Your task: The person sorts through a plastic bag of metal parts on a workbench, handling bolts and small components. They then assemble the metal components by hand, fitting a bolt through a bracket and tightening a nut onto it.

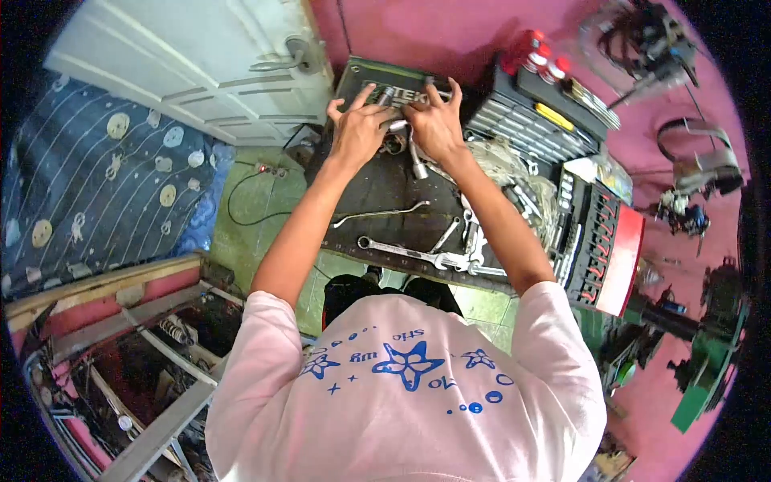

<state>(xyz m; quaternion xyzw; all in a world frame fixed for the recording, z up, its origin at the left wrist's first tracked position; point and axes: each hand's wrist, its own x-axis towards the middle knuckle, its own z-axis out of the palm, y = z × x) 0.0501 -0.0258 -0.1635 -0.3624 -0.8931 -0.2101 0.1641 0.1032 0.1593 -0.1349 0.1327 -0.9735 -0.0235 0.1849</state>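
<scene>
Both hands are at the far end of the dark workbench (373, 189), close together. My left hand (359, 136) has its outer fingers spread, while thumb and forefinger draw together on its inner side. My right hand (438, 128) mirrors it, outer fingers raised and inner fingers closed towards the left ones. What they pinch is small and mostly hidden between the fingertips. A shiny metal cylinder (386, 95) shows just beyond the left fingertips. Under the hands lie a ring-shaped metal part (393, 145) and a chrome ratchet-like tool (418, 165).
Several spanners, among them a large combination spanner (401, 250), lie along the near edge. A thin bent rod (381, 214) is left of them. To the right are a plastic bag (502, 165), a red tool case (622, 261) and a drawer cabinet (514, 120). A white door (193, 60) stands left.
</scene>
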